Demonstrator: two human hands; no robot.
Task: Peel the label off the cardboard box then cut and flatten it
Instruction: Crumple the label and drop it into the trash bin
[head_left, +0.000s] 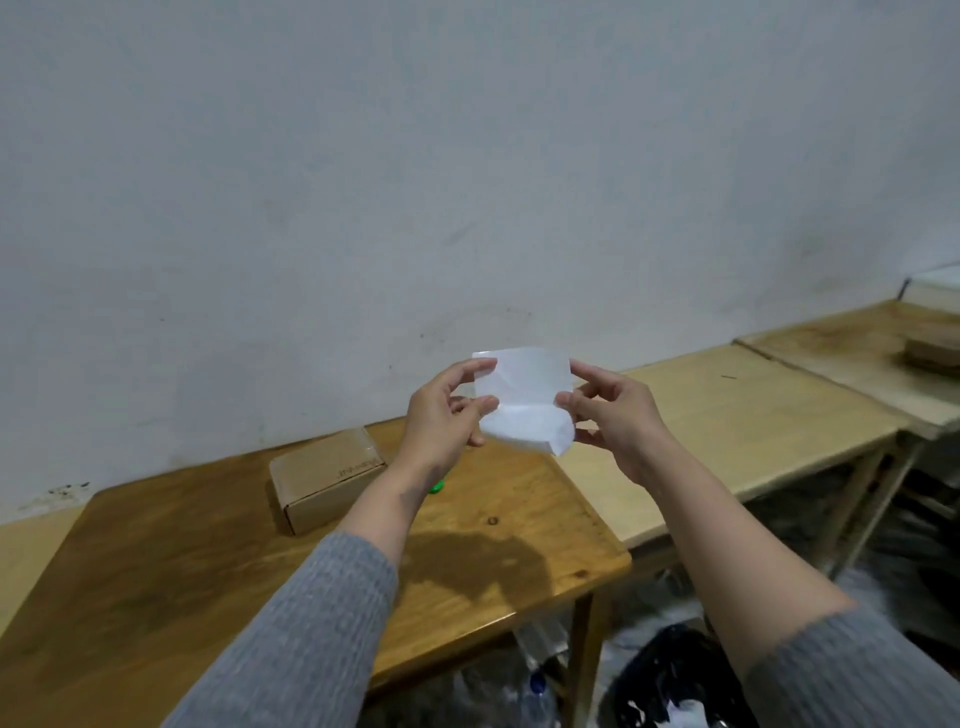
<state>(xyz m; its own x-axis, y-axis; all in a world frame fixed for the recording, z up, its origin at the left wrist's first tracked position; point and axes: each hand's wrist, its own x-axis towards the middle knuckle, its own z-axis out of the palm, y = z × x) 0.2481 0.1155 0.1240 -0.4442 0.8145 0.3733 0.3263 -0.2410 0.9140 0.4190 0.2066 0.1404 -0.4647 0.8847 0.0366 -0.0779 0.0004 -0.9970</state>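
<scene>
A white label (524, 397), creased across its middle, is held up in the air between both hands. My left hand (441, 415) pinches its left edge and my right hand (610, 415) pinches its right edge. Below and to the left, a small closed brown cardboard box (327, 480) lies on the dark wooden table (208, 571), near the wall. A small green object (438, 487) peeks out on the table just behind my left forearm; most of it is hidden.
A paler wooden table (727, 431) adjoins on the right, with another one (857, 353) beyond it bearing a brown object (935, 353). A black bag (675, 680) and a plastic bottle (537, 686) lie on the floor below. A white wall stands behind.
</scene>
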